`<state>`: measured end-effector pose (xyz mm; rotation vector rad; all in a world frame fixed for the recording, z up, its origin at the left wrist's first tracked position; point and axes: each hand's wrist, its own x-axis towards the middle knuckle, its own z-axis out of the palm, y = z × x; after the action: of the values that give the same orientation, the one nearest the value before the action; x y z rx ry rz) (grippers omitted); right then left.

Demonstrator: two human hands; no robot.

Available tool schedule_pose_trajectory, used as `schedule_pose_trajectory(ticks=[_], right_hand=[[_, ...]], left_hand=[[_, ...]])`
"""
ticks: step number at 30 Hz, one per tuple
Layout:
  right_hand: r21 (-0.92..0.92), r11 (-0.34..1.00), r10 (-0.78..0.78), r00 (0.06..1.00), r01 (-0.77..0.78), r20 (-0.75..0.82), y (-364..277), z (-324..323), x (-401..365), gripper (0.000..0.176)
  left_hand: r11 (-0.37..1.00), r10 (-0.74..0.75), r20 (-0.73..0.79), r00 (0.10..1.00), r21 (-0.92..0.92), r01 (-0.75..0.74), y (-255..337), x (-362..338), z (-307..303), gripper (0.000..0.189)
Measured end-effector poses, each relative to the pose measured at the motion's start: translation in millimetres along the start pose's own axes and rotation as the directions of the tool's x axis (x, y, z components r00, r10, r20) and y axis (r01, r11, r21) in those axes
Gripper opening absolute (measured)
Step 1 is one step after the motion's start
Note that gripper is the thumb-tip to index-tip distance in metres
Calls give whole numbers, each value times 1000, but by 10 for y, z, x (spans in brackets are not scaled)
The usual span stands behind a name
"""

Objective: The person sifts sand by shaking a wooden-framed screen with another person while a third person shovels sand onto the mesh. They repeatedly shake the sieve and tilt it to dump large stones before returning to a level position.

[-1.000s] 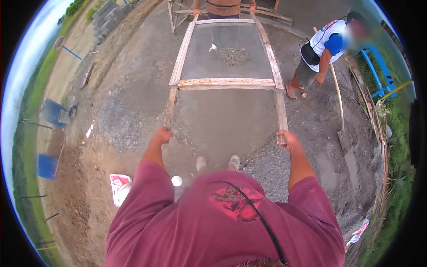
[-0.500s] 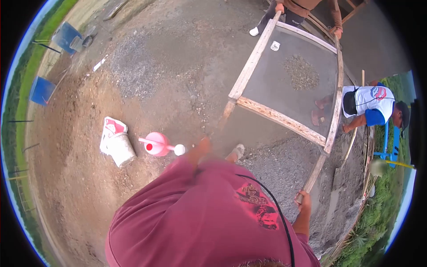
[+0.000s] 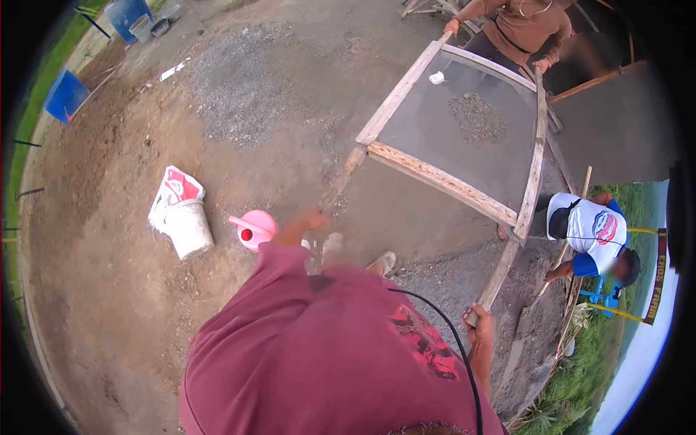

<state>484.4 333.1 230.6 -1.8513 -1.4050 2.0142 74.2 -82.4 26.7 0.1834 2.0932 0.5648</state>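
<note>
A wooden-framed mesh sieve (image 3: pixel 438 183) stretches between me and a co-worker in a brown top (image 3: pixel 525 32). On its mesh lie a patch of gravel (image 3: pixel 476 118) and a small white piece (image 3: pixel 436 77). My left hand (image 3: pixel 313 217) is closed at the end of the left wooden handle, slightly blurred. The right handle's end is in my right hand (image 3: pixel 480 325), fingers wrapped round it. At the far end, the co-worker's two hands grip the frame's corners.
Left of me stand a pink watering can (image 3: pixel 257 228), a whitish bucket (image 3: pixel 190 228) and a red-and-white sack (image 3: pixel 177 187). Fine gravel (image 3: pixel 235 87) covers ground ahead. Another person in a white-and-blue shirt (image 3: pixel 598 225) bends at right near a long pole (image 3: pixel 586 181). Blue barrels (image 3: pixel 67 96) stand far left.
The sieve has shifted a little left and tilted in view, both my hands moving with it. My left arm now covers the watering can's spout. The view has shifted, showing more of the co-worker in brown.
</note>
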Motion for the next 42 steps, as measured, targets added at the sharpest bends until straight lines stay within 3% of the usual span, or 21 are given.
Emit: schedule_pose_trajectory(ticks=[1,2,3,4,6,9,10,12,16,18,20,24,27,30,33,36,42], right_hand=[[11,1000,-12,997,11,80,34,393,-71,15],[30,999,-29,986,25,167,71,783,-129,16],[42,996,-89,971,82,220,84,1156,-269,16],[57,988,-151,949,141,276,39,1498,-437,17],[86,984,-172,946,154,274,-166,1933,-795,17],[120,984,-159,944,129,288,-326,2114,-833,15],[101,990,-125,956,102,266,-328,2046,-656,14],[79,996,-45,984,32,173,-348,1753,-325,13],[26,999,-24,999,23,23,-559,829,-157,17],[12,999,-29,999,30,-30,-520,339,-128,17],[-1,1000,-30,999,30,-43,-418,21,-120,17],[3,999,34,999,-35,39,-239,-232,169,16],[24,995,101,994,-102,44,119,-324,590,18],[-32,996,83,996,-82,24,666,-358,1043,20],[26,995,95,994,-96,60,690,-364,1202,22],[63,996,50,995,-55,86,638,-496,1353,22],[68,997,22,989,-32,143,641,-967,1911,20]], left_hand=[[974,126,-14,992,193,-120,-715,426,-165,51],[995,38,-231,972,94,-16,-472,-195,-829,43],[997,80,-432,898,24,-77,-657,-285,-1265,38],[995,100,-496,862,72,-74,-649,-419,-1767,37],[997,-20,-337,941,-72,-4,-795,-256,-2435,38],[984,-85,-261,961,132,123,-579,-150,-2652,40],[988,-4,-338,941,143,56,-508,-47,-2509,41],[975,127,-328,936,212,-58,-397,295,-2084,31],[979,45,-34,998,202,-37,66,524,-993,40],[966,207,-100,973,181,-187,153,503,-325,42],[967,208,-13,978,152,-203,207,492,-107,45],[988,155,-30,987,1,-155,509,163,-138,42],[977,204,-132,970,93,-193,518,78,-200,43],[970,134,-233,963,230,-79,361,231,-129,51],[976,92,-257,962,216,-36,488,266,-125,55],[972,54,-228,972,234,1,1055,-67,-114,54],[915,86,-370,925,397,73,1417,113,288,48]])
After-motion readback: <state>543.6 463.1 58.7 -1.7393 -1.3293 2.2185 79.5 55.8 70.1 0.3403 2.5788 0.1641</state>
